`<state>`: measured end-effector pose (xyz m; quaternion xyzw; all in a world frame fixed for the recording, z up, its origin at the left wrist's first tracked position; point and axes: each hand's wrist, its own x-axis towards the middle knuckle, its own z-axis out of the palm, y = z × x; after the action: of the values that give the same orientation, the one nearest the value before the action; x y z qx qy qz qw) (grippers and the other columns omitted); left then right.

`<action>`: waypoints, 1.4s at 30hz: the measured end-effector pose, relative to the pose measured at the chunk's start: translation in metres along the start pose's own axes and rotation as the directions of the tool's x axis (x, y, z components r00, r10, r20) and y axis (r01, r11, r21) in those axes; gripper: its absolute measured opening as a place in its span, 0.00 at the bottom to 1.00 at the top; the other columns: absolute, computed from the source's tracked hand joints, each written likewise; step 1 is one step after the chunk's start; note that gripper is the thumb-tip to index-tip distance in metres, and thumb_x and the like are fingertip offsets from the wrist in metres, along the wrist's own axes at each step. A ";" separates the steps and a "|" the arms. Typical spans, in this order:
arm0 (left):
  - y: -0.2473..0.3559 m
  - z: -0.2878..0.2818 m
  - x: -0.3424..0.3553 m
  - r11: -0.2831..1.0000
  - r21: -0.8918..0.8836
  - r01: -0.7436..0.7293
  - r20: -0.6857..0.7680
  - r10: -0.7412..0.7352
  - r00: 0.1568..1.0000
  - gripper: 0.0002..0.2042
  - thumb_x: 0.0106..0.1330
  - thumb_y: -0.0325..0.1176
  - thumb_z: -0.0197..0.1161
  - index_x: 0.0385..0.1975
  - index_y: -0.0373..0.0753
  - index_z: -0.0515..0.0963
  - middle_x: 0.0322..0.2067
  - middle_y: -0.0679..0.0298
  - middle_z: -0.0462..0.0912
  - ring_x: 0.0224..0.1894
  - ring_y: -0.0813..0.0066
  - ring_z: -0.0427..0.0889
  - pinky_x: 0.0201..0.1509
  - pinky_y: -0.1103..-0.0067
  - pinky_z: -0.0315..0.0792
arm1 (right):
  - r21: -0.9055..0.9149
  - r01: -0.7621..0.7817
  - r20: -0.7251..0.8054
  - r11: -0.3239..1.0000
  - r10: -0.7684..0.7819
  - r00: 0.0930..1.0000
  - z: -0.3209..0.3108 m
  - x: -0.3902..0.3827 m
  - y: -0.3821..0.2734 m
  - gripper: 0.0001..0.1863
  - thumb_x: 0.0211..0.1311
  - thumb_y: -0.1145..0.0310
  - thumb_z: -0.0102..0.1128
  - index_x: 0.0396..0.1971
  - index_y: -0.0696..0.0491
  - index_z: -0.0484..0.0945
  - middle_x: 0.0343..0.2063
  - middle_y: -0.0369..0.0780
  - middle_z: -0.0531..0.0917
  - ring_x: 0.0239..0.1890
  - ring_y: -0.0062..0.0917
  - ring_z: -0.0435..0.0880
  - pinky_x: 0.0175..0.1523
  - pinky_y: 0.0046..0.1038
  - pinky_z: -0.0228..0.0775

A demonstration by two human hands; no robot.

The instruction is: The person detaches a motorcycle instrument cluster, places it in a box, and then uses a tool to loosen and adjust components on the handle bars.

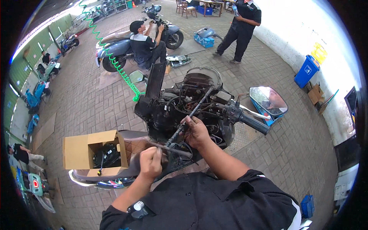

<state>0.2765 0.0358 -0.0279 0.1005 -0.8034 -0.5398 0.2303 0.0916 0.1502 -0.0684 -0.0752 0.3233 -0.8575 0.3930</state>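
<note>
In the head view, your right hand (197,132) grips the harness (177,135), a black wrapped bundle, with thumb and fingers closed around it. Your left hand (150,163) is curled beside its lower end; whether it grips the harness, you cannot tell from here. The harness slants across the scooter (163,117) in front of you, from beside the bare wiring at the front down toward the seat (132,145).

To the right of your hands stand the handlebar grip (253,122), the white lever (253,111) and the mirror (268,100). On the seat to your left sits an open carton (78,149) with black parts (107,155) inside, a cable hanging over its edge. A green coiled hose (120,73) reaches down to the scooter's left side.

Beyond, one person (143,50) sits low beside a grey scooter (113,50), and another person (245,25) stands nearby. A blue bin (306,71) stands against the wall at right.
</note>
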 end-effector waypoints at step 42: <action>0.011 0.012 -0.019 0.956 0.208 0.209 -0.244 -0.157 0.957 0.22 0.58 0.35 0.64 0.51 0.30 0.75 0.23 0.66 0.79 0.28 0.78 0.78 0.36 0.82 0.71 | -0.141 -0.044 0.023 0.989 0.048 0.999 -0.008 0.016 0.000 0.10 0.68 0.64 0.58 0.35 0.57 0.76 0.23 0.35 0.76 0.19 0.21 0.73 0.26 0.25 0.68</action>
<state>0.2883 0.0580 -0.0269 0.2613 -0.8167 -0.4468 0.2551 0.0778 0.1425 -0.0766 -0.1063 0.3793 -0.8223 0.4107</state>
